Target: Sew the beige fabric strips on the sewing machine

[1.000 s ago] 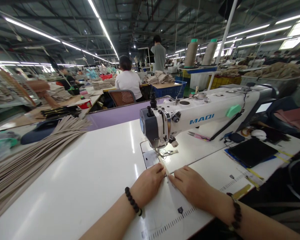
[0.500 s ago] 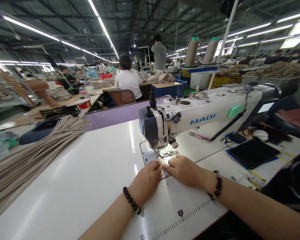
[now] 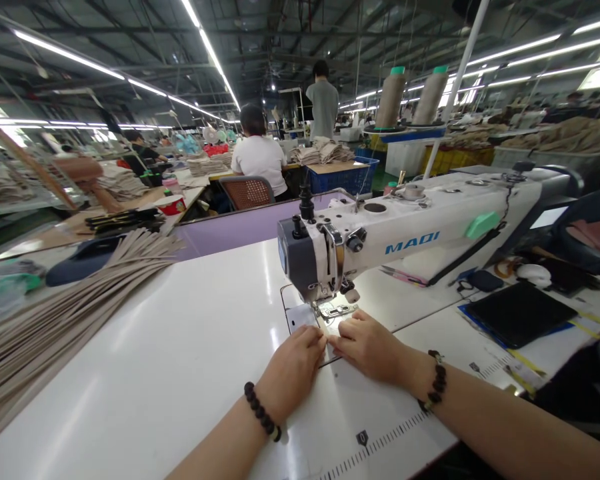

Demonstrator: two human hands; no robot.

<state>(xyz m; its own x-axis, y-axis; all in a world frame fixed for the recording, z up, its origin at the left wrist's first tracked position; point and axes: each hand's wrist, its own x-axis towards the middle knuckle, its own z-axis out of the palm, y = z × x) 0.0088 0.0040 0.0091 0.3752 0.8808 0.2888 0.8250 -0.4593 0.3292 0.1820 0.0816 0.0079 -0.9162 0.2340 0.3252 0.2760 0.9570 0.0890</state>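
In the head view, both my hands meet just in front of the needle area of a white sewing machine (image 3: pixel 415 227). The fingers of my left hand (image 3: pixel 291 370) are pinched together at the near end of a pale beige fabric strip (image 3: pixel 323 325), most of which the fingers hide. From the other side my right hand (image 3: pixel 373 347) closes its thumb and fingers on the same small piece, its fingertips almost touching the left ones. A metal guide (image 3: pixel 336 311) lies on the lit machine bed just beyond them.
Long beige fabric strips (image 3: pixel 80 300) lie piled on the left of the white tabletop (image 3: pixel 180 360). Pink-handled snips (image 3: pixel 405 276) rest under the machine arm, a black tablet-like slab (image 3: pixel 523 313) to the right. Thread cones (image 3: pixel 391 100) stand behind. A person in white (image 3: pixel 257 160) sits ahead.
Both hands have come slightly nearer to me, staying together by the needle area with fingers pinched. The view has shifted a little, so the machine's right part appears further right.
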